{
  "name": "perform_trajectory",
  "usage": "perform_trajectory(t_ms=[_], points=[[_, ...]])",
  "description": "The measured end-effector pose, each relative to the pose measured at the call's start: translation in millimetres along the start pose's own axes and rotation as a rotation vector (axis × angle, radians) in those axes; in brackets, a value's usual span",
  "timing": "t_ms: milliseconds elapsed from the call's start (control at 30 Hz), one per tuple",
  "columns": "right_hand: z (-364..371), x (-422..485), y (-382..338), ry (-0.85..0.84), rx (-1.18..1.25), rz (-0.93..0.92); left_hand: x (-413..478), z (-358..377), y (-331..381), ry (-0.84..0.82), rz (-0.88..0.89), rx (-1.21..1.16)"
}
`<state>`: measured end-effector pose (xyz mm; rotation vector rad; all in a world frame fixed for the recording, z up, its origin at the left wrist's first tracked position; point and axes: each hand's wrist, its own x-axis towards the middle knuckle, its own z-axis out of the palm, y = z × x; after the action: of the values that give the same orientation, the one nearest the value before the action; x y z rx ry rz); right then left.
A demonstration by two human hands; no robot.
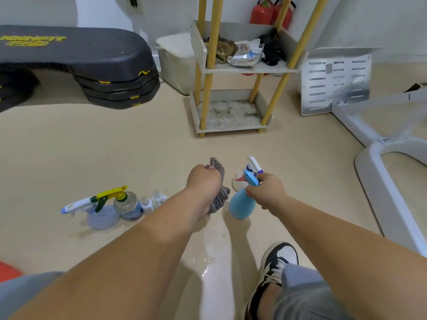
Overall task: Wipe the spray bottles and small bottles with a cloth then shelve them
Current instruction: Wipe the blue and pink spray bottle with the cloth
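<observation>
Item in hand: blue spray bottle, held clear of the floor by the right hand, whose fingers are curled round its neck just under the trigger head; the body hangs below and to the left of that hand. Wiping tool: striped cloth, bunched in the clenched left hand, its loose end hanging just beside the blue bottle, with a narrow gap between the two as far as can be told. Partly hidden behind the blue bottle: a pale object with a red nozzle, kind uncertain. Awaiting attention, grouped on the floor well to the left of both hands: lavender spray bottle, clear bottle with yellow trigger touching it, and several small bottles just beside. Destination: shelf unit, ahead and well apart from the hands; its bottom tier carries no bottles, its middle tier carries rags and a wipes pack. Progress, by judgement: early. No bottle is shelved yet, the first appears about to be wiped, and the rest remain.
</observation>
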<state>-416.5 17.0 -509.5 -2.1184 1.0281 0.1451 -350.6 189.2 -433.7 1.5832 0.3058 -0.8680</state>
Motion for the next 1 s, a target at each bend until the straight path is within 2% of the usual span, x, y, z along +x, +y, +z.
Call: perform_trajectory(t_ms=[133,333,600,867,933,1000], points=[[15,31,27,-0.018,0.007,0.078,29,13,-18,-0.01,0.025,0.168],[22,59,61,0.018,0.015,0.094,60,26,-33,-0.031,0.033,0.401],[23,77,68,0.045,0.131,0.141,60,45,-35,-0.064,0.006,0.461],[18,52,42,0.103,0.14,0.36,42,33,-30,-0.102,-0.02,0.326],[25,36,38,0.062,0.129,0.388,33,24,-29,-0.101,-0.006,0.332],[31,15,25,-0.06,0.103,0.372,22,14,-27,-0.09,0.018,0.327]])
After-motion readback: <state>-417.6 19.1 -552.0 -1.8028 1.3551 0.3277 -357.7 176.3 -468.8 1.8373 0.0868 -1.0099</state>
